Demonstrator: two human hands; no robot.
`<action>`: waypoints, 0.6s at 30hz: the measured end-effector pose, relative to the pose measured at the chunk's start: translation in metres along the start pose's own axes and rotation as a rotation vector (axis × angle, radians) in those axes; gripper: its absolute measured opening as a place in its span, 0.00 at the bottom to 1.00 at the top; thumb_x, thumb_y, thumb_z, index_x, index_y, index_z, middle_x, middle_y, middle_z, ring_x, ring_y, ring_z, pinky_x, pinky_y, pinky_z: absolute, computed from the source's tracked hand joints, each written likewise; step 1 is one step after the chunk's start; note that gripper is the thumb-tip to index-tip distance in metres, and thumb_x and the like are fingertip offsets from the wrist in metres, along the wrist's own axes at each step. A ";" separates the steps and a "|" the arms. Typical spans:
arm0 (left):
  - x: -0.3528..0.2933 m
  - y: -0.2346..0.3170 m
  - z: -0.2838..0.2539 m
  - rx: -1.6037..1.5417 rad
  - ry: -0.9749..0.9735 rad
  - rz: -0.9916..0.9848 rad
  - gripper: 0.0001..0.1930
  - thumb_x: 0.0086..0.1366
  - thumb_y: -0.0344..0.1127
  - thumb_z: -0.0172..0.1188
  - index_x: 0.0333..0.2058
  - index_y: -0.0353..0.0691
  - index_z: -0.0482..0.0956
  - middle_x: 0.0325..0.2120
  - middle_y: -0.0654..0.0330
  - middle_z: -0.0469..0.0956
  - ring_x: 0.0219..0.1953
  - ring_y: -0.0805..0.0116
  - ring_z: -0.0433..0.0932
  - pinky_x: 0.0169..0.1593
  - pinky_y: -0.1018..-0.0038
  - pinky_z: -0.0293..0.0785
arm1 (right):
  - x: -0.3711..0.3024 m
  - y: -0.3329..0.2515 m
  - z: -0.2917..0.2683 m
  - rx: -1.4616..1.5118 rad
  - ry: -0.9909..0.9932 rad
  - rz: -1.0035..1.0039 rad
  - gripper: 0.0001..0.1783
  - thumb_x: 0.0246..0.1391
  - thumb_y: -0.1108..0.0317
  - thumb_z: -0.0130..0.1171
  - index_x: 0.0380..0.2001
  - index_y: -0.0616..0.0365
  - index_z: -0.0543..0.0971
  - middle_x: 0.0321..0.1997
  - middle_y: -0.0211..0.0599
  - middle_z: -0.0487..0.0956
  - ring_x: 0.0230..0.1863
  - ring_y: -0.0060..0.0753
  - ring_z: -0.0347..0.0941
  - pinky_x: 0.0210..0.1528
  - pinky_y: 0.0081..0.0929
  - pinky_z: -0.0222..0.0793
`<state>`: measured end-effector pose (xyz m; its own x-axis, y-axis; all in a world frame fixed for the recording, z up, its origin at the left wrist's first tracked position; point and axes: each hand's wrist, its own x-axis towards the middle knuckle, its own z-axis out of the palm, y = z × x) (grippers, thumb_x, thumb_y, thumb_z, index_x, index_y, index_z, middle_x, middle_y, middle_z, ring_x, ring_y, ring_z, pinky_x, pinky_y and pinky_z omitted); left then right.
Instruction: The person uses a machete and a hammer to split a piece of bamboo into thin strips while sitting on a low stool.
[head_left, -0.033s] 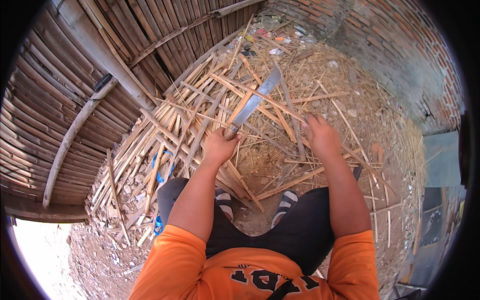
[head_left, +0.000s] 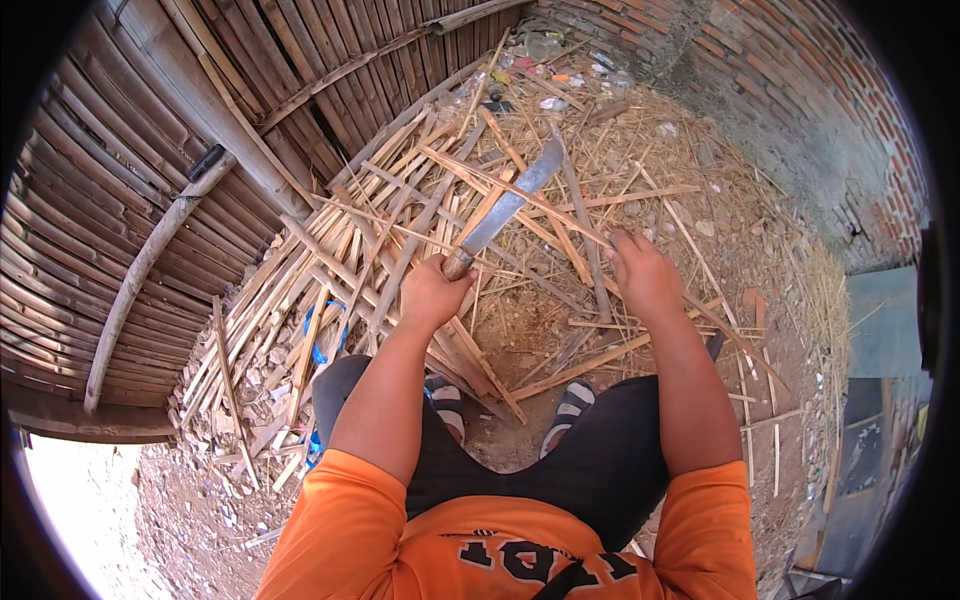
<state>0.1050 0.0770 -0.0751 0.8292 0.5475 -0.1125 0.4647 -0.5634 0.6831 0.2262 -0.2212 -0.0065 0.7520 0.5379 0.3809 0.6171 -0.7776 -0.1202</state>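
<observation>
My left hand (head_left: 436,292) is closed around the wooden handle of a machete. Its broad grey blade (head_left: 514,200) points up and to the right, away from me. In my right hand (head_left: 645,275), the fingers are closed on a long, thin wooden strip (head_left: 562,216). This strip slants up to the left from my fingers and crosses the blade in view; whether the two touch I cannot tell. Below the hands lies a loose pile of split wooden strips (head_left: 300,275).
A slatted wooden wall (head_left: 90,210) with pole braces rises on the left, and a brick wall (head_left: 800,90) stands at the far right. Scraps of litter (head_left: 553,103) and straw lie at the back. Blue strapping (head_left: 322,350) sits among the wood. My sandalled feet (head_left: 568,408) are close below.
My left hand and the machete have shifted very slightly to the left. My right hand and the strip look nearly unmoved.
</observation>
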 end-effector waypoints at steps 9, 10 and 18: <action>0.029 -0.008 -0.109 0.399 0.018 0.116 0.15 0.53 0.37 0.63 0.40 0.41 0.81 0.38 0.45 0.84 0.44 0.44 0.82 0.50 0.53 0.77 | 0.001 -0.003 0.007 0.170 0.042 -0.143 0.11 0.64 0.56 0.59 0.47 0.44 0.80 0.34 0.38 0.76 0.31 0.50 0.78 0.32 0.46 0.75; 0.029 -0.008 -0.120 0.406 0.022 0.118 0.15 0.53 0.37 0.63 0.40 0.41 0.81 0.38 0.45 0.84 0.44 0.44 0.82 0.50 0.53 0.77 | 0.002 -0.008 0.006 0.175 0.037 -0.143 0.11 0.64 0.56 0.59 0.47 0.44 0.80 0.34 0.38 0.76 0.31 0.50 0.78 0.31 0.46 0.75; 0.016 -0.028 -0.149 0.494 0.046 0.121 0.15 0.52 0.36 0.62 0.40 0.42 0.81 0.37 0.45 0.84 0.44 0.43 0.82 0.49 0.54 0.77 | 0.002 -0.030 0.003 0.160 0.006 -0.217 0.11 0.62 0.56 0.61 0.46 0.43 0.81 0.33 0.35 0.76 0.30 0.48 0.79 0.30 0.44 0.76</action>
<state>0.0586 0.1943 0.0115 0.8769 0.4804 -0.0143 0.4666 -0.8438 0.2653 0.2100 -0.1957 -0.0047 0.5968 0.6844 0.4189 0.7931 -0.5823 -0.1786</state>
